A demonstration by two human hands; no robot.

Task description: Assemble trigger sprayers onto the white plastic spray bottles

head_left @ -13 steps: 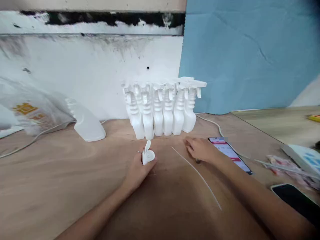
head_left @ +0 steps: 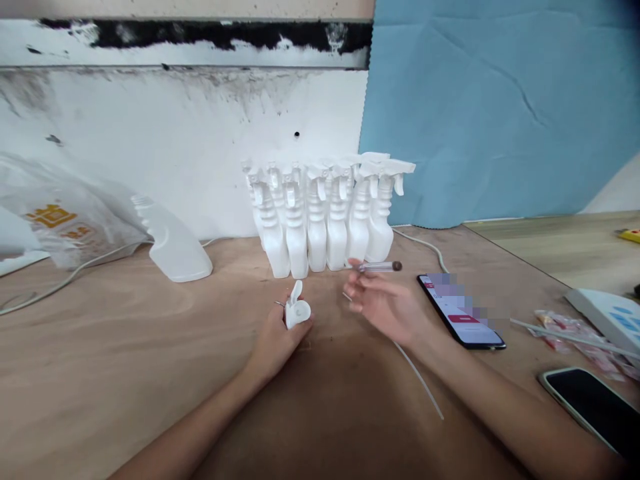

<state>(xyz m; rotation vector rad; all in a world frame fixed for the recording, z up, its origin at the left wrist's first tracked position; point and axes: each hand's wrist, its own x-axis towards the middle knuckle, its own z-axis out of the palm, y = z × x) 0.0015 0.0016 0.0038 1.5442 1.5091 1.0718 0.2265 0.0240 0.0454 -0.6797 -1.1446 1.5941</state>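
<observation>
My left hand is closed around a small white plastic part, a spray head by its look, held over the wooden table. Off to the right, my right hand holds a thin clear tube-like tool with a brown end between its fingers, in front of the white spray bottles. A thin white tube lies on the table, passing beneath my right hand.
On the left, a white bottle without a spray head leans beside a plastic bag. Two phones, a white box and small packets lie at the right. A cable runs behind the bottles.
My right hand has lifted from the table and shifted slightly left, and now holds up the clear tool. My left hand has barely moved.
</observation>
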